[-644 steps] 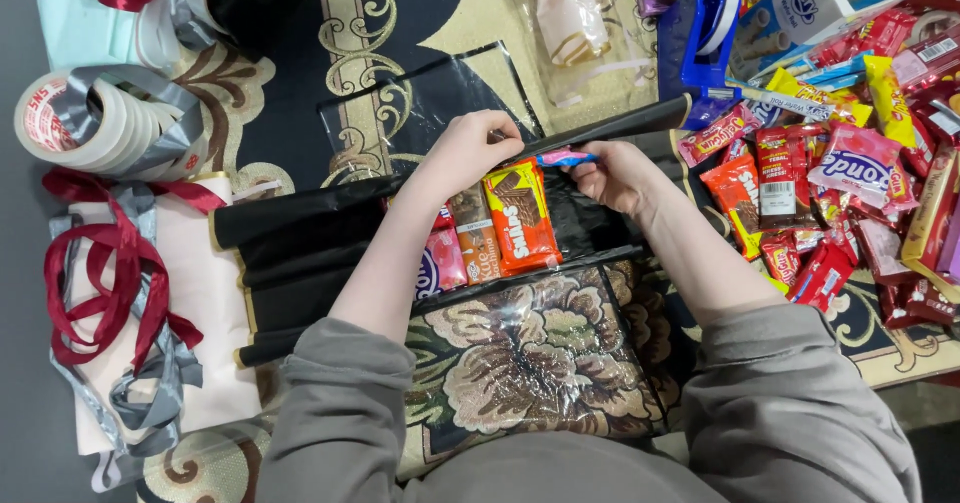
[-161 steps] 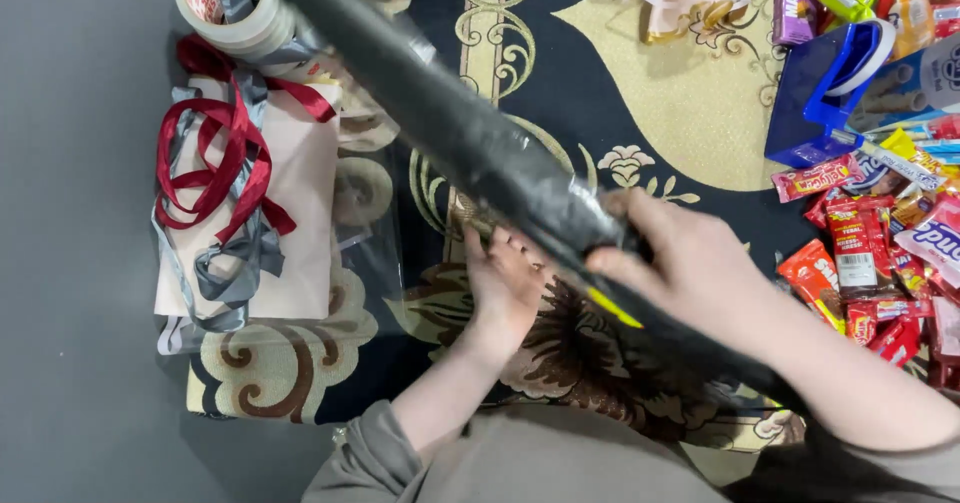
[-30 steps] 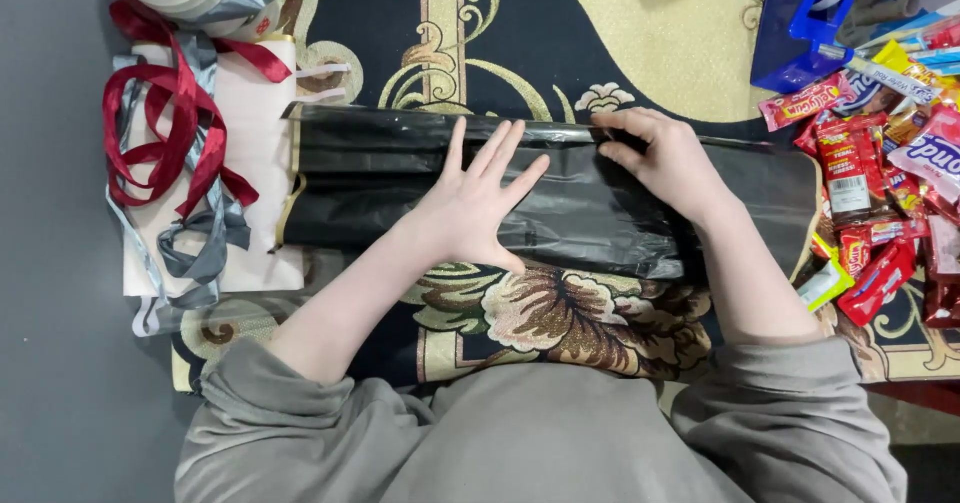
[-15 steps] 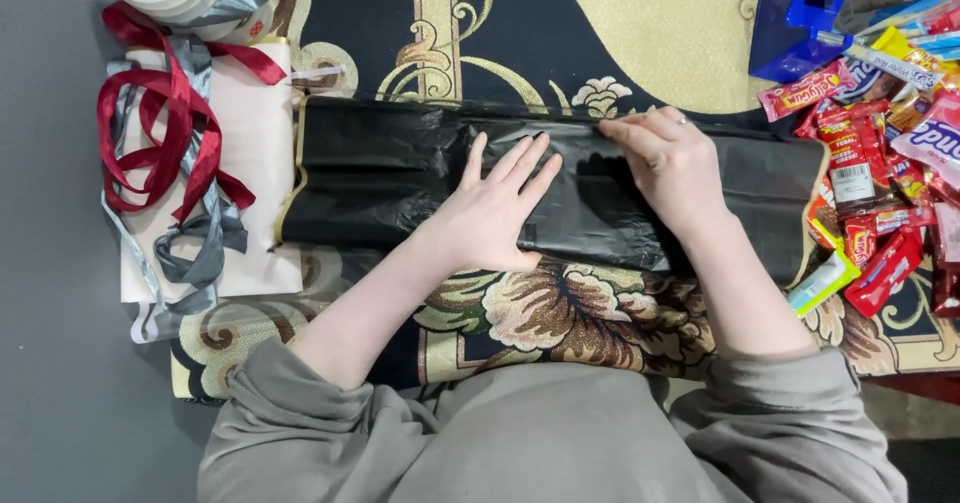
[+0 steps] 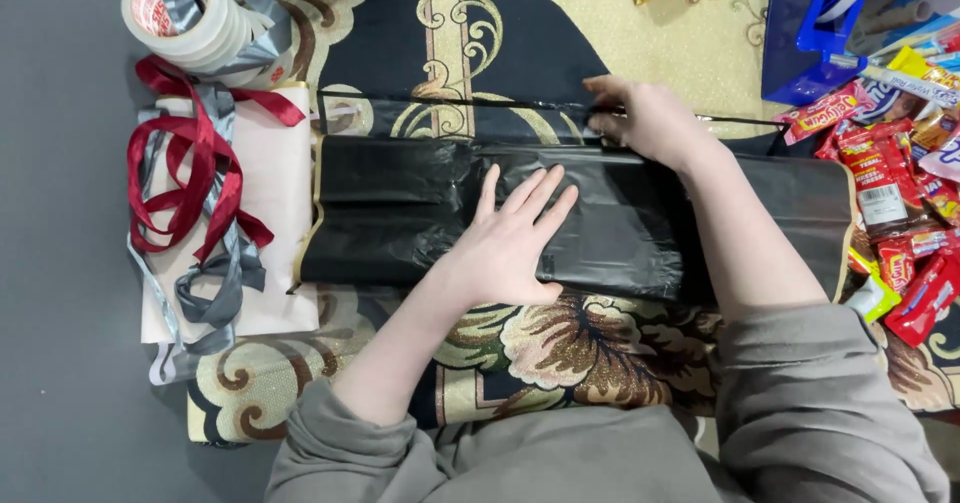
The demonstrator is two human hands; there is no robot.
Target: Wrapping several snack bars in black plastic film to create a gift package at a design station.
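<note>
Our left hand lies flat with fingers spread on the black wrapped bundle, which rests across the patterned rug. Our right hand has moved off the bundle to its far edge, where it seems to pinch a clear film flap. Ribbons lie left of the bundle, snack packets right.
</note>
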